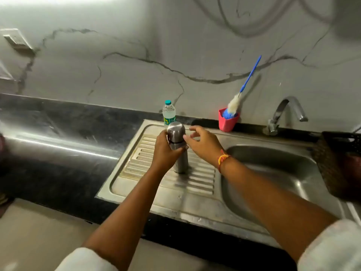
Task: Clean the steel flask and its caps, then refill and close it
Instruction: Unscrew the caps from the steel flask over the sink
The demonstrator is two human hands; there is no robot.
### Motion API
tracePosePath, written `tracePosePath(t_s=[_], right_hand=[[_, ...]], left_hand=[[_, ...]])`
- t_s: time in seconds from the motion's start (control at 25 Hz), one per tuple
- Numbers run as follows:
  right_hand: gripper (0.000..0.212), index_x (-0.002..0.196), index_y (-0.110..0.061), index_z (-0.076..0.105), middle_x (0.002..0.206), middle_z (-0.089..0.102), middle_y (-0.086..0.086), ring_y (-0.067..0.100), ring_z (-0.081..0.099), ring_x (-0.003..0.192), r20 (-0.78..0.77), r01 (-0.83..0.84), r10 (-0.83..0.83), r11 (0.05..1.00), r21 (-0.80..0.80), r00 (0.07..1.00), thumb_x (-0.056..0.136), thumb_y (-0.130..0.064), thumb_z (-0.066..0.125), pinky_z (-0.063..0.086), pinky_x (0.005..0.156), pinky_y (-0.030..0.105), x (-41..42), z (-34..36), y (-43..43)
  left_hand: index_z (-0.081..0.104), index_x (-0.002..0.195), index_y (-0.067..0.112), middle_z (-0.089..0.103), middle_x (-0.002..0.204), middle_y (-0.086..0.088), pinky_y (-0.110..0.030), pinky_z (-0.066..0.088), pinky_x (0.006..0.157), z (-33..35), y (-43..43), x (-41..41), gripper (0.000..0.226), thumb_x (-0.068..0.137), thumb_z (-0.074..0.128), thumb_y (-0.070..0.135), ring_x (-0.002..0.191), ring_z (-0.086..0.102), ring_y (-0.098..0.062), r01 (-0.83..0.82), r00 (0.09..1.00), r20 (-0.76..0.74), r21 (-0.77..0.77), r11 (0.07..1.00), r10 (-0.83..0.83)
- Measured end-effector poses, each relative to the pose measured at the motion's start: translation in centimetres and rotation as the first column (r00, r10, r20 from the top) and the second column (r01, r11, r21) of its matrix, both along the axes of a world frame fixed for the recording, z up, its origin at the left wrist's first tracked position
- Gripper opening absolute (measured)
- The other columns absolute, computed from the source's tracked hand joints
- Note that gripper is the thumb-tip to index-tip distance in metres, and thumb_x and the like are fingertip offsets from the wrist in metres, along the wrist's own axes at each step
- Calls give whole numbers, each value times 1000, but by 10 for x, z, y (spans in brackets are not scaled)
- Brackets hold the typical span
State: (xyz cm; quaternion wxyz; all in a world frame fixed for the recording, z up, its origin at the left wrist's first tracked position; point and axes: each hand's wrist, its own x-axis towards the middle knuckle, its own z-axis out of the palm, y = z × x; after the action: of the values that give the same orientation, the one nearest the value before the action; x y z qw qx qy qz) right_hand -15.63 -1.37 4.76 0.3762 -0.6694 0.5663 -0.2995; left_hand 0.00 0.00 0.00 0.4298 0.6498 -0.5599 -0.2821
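One flask (181, 161), left hand (166, 147) gripping, right hand (203, 143) splayed

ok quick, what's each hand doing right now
Left hand: holding the steel flask, fingers curled round its body.
Right hand: open, holding nothing, beside the cap.

Brushed steel flask (178, 147), glossy countertop (58, 137)

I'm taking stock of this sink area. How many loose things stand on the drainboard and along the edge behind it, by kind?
Steel flask: 1
Plastic water bottle: 1
Pink holder cup: 1
Blue-handled bottle brush: 1
Total: 4
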Motion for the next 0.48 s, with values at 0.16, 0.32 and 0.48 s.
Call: tracePosePath(t_s=[0.16,0.32,0.48], right_hand=[[68,142,-26,44,135,57,2,22,58,117,-230,-73,44,990,-120,972,86,-60,61,54,92,39,22,11,-21],[75,128,-22,52,118,64,5,26,62,101,-577,-183,19,956,-228,816,76,-77,54,54,81,37,40,16,-40],[81,117,-16,58,102,64,7,24,56,82,-774,-240,-34,941,-237,632,74,-84,47,49,71,33,58,29,-45]], left_hand=[[49,127,23,61,121,3,-39,57,94,-9,-12,0,64,76,89,24,110,62,-16,26,989,-148,62,998,-17],[56,115,22,66,109,7,-37,57,88,-14,-16,1,51,76,89,25,105,65,-17,-1,987,-159,68,998,12],[60,106,25,69,98,6,-36,58,83,-12,-18,5,48,71,92,22,96,68,-18,-28,984,-171,75,997,41]])
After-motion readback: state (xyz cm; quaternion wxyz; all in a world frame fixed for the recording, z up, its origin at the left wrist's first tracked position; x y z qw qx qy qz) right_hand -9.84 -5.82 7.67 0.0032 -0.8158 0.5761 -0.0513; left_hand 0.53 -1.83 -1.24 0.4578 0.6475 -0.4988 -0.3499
